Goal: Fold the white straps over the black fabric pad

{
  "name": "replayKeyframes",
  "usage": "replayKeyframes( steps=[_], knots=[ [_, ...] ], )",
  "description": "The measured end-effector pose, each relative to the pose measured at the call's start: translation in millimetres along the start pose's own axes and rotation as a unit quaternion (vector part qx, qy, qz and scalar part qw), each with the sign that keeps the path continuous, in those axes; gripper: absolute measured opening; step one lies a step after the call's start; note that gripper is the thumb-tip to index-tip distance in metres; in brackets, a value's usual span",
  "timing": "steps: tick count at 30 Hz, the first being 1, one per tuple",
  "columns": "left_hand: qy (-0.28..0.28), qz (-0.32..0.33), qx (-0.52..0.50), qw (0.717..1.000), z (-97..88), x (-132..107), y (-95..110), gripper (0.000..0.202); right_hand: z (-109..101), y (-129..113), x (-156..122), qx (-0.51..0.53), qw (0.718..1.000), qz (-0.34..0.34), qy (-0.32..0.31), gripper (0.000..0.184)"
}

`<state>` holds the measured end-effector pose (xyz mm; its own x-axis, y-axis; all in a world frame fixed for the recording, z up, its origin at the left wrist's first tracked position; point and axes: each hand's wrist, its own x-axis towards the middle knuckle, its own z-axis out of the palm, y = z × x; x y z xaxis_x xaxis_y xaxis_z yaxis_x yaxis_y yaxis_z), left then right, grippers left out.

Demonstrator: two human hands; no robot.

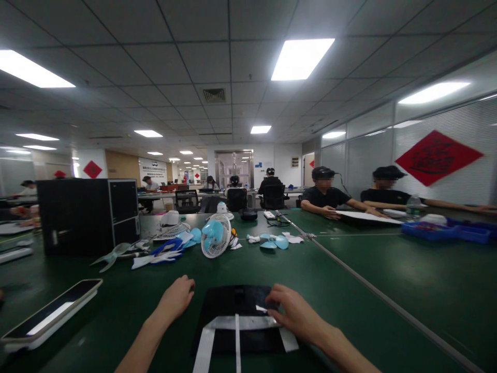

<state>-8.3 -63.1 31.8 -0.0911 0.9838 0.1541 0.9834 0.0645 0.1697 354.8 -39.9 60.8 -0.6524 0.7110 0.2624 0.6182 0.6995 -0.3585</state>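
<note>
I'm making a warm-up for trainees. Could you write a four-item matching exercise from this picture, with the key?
1. left hand
2. right hand
3. black panel
4. fan facing the camera

A. light blue blades in a white cage
B. beside the panel's left edge, apart from it
C. crossed by pale straps
D. at the panel's right side

Pairs: 1-B, 2-D, 3-C, 4-A

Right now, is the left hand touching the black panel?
Apart: the head view shows green tabletop between the left hand and the black panel.
</note>
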Motion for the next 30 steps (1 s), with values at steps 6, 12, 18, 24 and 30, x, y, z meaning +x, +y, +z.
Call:
replayKeyframes(
  steps=[6, 12, 18, 24, 30],
  knots=[
    [-0.014, -0.031, 0.012, 0.999, 9.3, 3, -13, 0.033, 9, -4, 29, 0.010, 1.000, -0.014, -0.024, 0.035],
    [-0.024, -0.030, 0.013, 0.999, 6.1, 1, -10, 0.034, 22, -12, 69, 0.005, 0.998, -0.038, -0.041, 0.049],
    [-0.021, -0.033, 0.029, 0.999, 4.5, 1, -6, 0.032, 33, -13, 93, -0.022, 0.996, -0.018, -0.079, 0.049],
    [-0.025, -0.034, 0.021, 0.999, 3.9, 1, -5, 0.036, 32, -12, 93, -0.049, 0.995, -0.024, -0.080, 0.041],
    [-0.028, -0.038, 0.010, 0.999, 3.8, 1, -6, 0.037, 15, 9, 83, -0.081, 0.996, 0.009, -0.025, 0.036]
  ],
)
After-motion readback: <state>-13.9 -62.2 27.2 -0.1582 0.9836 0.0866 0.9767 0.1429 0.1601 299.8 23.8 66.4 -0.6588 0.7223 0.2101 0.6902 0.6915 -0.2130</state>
